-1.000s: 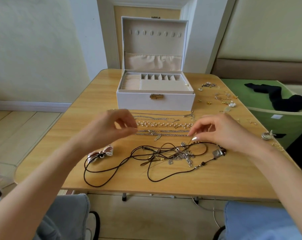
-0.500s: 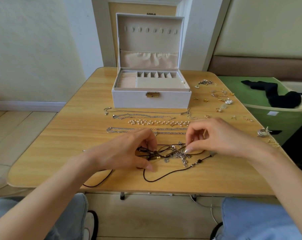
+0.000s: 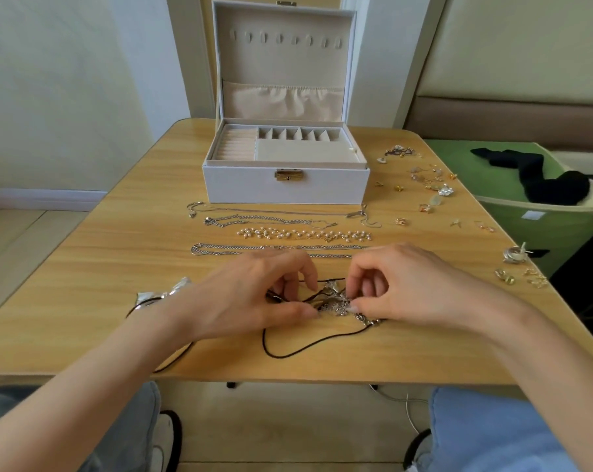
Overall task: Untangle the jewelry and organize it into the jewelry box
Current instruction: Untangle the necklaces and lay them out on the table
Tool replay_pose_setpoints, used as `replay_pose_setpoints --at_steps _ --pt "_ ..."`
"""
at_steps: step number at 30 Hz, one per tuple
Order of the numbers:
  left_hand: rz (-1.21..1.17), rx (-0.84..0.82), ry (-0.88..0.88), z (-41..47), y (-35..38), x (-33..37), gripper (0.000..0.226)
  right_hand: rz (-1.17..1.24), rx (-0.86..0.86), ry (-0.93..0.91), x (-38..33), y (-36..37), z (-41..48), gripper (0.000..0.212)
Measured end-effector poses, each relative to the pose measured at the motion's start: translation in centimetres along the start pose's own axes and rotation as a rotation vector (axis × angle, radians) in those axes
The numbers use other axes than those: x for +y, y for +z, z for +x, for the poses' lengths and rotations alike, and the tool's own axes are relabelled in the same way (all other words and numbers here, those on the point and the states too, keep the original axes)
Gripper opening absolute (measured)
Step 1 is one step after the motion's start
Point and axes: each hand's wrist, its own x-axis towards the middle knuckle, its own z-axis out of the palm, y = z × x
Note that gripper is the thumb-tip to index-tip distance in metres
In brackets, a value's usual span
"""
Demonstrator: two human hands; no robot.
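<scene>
A tangle of black cords and silver chain (image 3: 334, 303) lies near the table's front edge. My left hand (image 3: 251, 298) pinches the tangle from the left, and my right hand (image 3: 411, 287) pinches the silver part from the right. A black cord loop (image 3: 288, 350) trails toward the front edge. Behind my hands, several necklaces lie in straight rows: thin silver chains (image 3: 264, 221), a pearl strand (image 3: 305, 234) and thicker silver chains (image 3: 220, 250). The white jewelry box (image 3: 285, 189) stands open at the back, its compartments bare.
Small earrings and charms (image 3: 431, 180) are scattered right of the box, with more silver and gold pieces (image 3: 518, 264) near the right edge. A silver bow-shaped piece (image 3: 165, 294) lies left of my left wrist. A green bin (image 3: 543, 226) with black cloth stands beside the table.
Both hands have come down from above the laid-out chains onto the tangle and closed in on its middle, now pinching it. The view has tilted closer to the table.
</scene>
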Motion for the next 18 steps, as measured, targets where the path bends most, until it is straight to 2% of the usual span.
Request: replay_pose_setpoints --at_steps 3,9,11,15,18 --pt "0.078 -0.037 0.101 0.5 0.3 0.1 0.015 -0.061 -0.032 -0.005 -0.2 -0.1 -0.1 0.010" --pt "0.023 -0.074 0.038 0.7 0.0 -0.2 0.021 -0.116 -0.062 0.017 0.0 -0.5 -0.5 0.015" --pt "0.049 -0.056 0.049 0.8 0.2 -0.2 0.029 -0.067 -0.045 0.037 0.2 -0.7 -0.7 0.015" --pt "0.043 -0.053 0.027 0.9 0.2 -0.2 0.026 0.114 -0.005 0.066 0.5 -0.9 -0.7 0.017" --pt "0.039 -0.062 0.023 0.9 0.3 -0.2 0.032 0.224 0.017 0.065 0.7 -1.1 -0.4 0.020"
